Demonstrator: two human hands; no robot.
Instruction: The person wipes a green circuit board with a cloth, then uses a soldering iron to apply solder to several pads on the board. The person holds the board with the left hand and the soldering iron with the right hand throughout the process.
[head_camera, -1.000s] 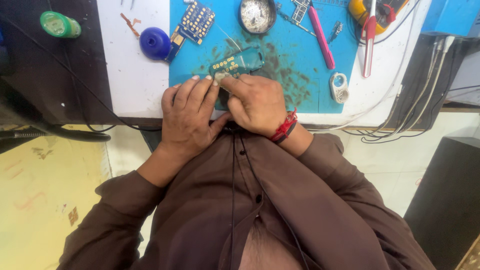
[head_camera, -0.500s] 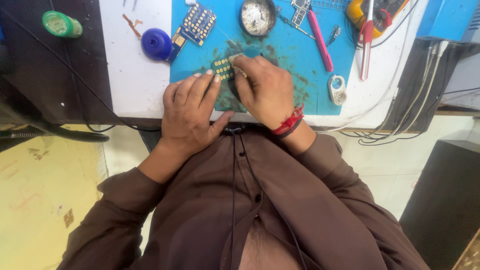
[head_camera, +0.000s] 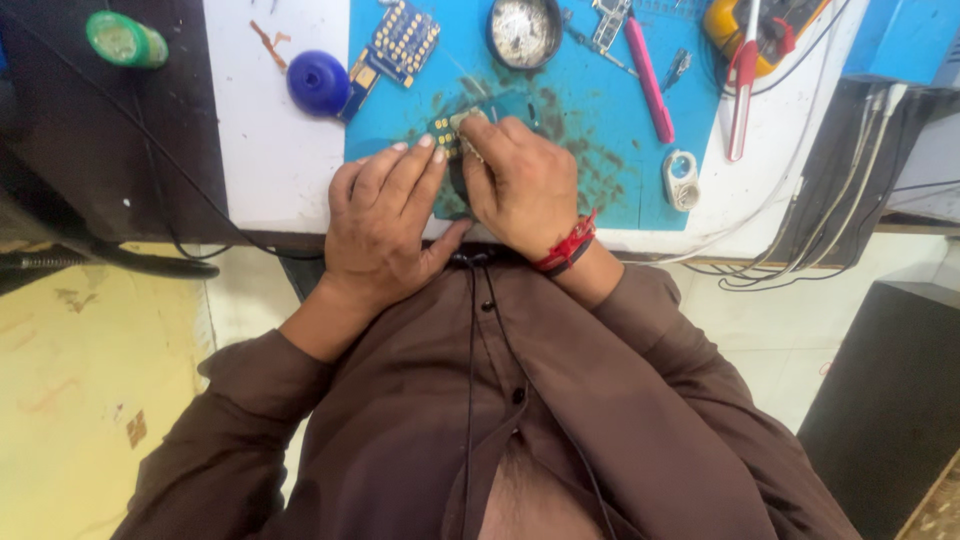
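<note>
Two hands at near edge of blue mat. Left hand flat, fingers spread, tips steadying small circuit board. Right hand curled, fingers pinching small pale tool against board. Board work looks mid-way; finish not visible.

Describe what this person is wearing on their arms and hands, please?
Both arms are in long, loose dark brown sleeves of a buttoned shirt. The left hand is bare, with no ring or band showing. The right hand is bare too, but its wrist carries a red thread band beside a dark strap.
</note>
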